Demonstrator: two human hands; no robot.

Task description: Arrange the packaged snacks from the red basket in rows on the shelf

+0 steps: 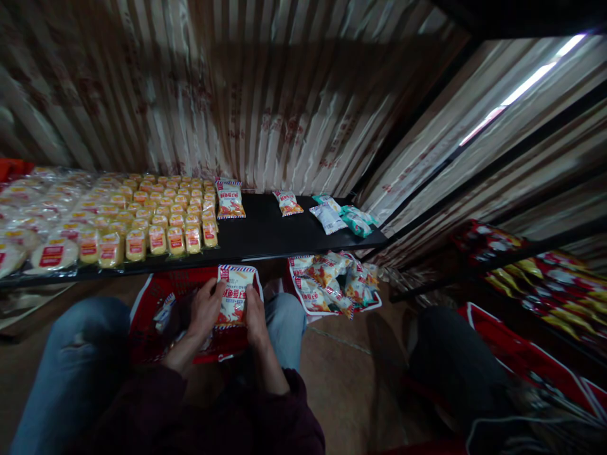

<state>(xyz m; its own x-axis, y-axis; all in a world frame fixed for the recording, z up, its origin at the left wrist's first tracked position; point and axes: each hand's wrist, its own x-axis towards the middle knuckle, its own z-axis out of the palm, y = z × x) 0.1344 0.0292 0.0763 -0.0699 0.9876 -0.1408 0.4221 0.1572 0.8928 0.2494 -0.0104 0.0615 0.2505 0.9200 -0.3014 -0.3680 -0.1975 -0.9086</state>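
Between my two hands is a white snack bag (233, 303) with red lettering and a striped border, its front facing up. My left hand (207, 308) grips its left edge, and my right hand (255, 314) grips the right edge. Directly below lies a red basket (142, 316) between my knees, with a few packets inside, partly hidden by my arms. Ahead on the black shelf (260, 237) stand two similar snack bags, one bag (230, 199) beside the yellow cakes and another bag (288, 203) farther right.
Rows of wrapped yellow cakes (156, 218) fill the shelf's left part. A silvery bag (328, 218) and green bags (359, 221) lie at its right end. A second basket (327, 311) heaped with snack bags stands right of my knee. Another person's leg (455, 360) is at right.
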